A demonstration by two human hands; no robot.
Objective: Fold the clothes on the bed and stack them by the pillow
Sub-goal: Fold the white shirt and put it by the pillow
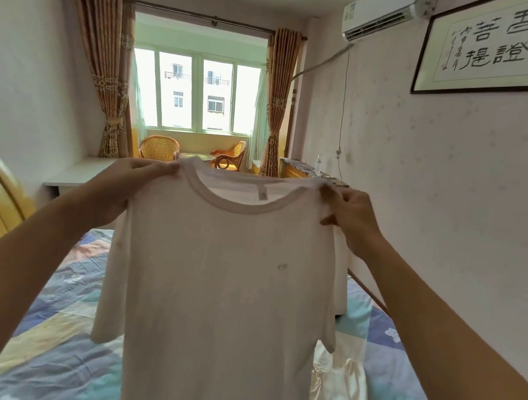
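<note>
I've got the white T-shirt [224, 276] up in the air — left hand [120, 187] pinching one shoulder, right hand [353, 220] pinching the other, fingers curled tight on the cloth. It hangs straight down, long axis vertical, over the bed [52, 341] — both hands level, so I reckon it lowers flat next.

One white T-shirt [226, 292], one cream garment [339, 394], two hands, two wicker chairs, two curtains
</note>
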